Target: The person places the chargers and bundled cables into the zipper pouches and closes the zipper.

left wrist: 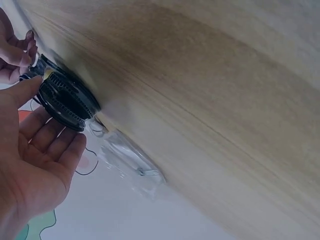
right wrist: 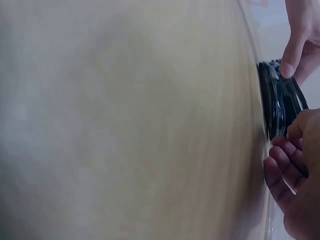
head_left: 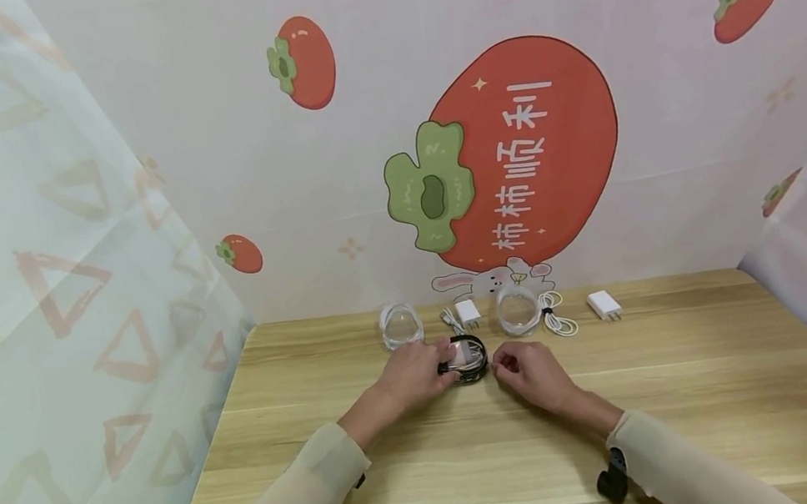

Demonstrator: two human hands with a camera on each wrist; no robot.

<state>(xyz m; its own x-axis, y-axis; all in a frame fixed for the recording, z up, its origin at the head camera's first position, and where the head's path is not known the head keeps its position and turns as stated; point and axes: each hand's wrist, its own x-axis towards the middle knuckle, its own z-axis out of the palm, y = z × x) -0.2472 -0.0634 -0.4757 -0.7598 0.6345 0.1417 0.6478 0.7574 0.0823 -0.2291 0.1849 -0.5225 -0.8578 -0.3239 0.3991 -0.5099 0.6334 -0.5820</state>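
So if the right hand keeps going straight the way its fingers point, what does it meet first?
Most likely the black round case, just ahead of the right hand and held by the left hand; the gap looks small, though depth is unclear.

This looks like a small staged recording booth rather than a lived-in room: a light wood-grain tabletop (head_left: 430, 467) stands boxed in on three sides by hung sheets instead of walls. The pale pink back sheet (head_left: 214, 183) bears cartoon red persimmons, the largest one (head_left: 535, 152) printed with white Chinese characters above a little rabbit drawing, while the translucent left sheet (head_left: 38, 288) carries a faded triangle pattern. Along the far edge of the tabletop lie two white plug-in chargers (head_left: 604, 305), coiled white cables (head_left: 558, 317) and clear round plastic cases (head_left: 401, 325), set out in a row like samples.
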